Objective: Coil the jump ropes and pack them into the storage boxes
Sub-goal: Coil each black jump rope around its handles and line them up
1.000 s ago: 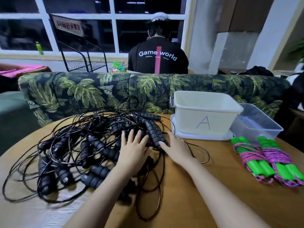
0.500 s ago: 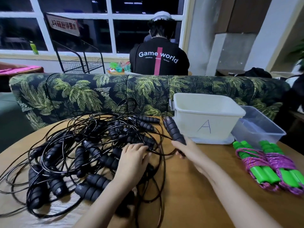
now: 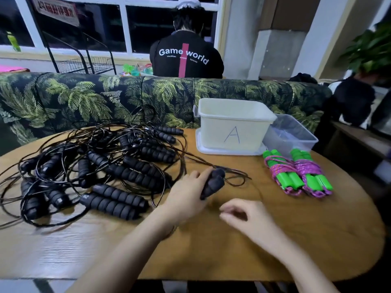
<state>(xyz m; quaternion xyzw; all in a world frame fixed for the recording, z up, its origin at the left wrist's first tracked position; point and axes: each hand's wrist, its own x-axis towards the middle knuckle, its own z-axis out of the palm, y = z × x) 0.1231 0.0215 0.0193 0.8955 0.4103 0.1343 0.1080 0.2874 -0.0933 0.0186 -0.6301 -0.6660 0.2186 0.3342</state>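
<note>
Tabletop [image 3: 285, 246]: handles [image 3: 212, 184] in left hand [image 3: 186, 197] (blurry)

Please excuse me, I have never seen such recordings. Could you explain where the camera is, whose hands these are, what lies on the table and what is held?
There is no machine here. A person wears one camera on the head, so the picture looks down at that person's own hands. On the wooden table lies a tangled pile of black jump ropes; to its right stand a white box marked A and a clear box, with two coiled green-handled ropes in front. The left hand grips two black handles. The right hand hovers curled beside it; blur hides whether it holds anything.
</note>
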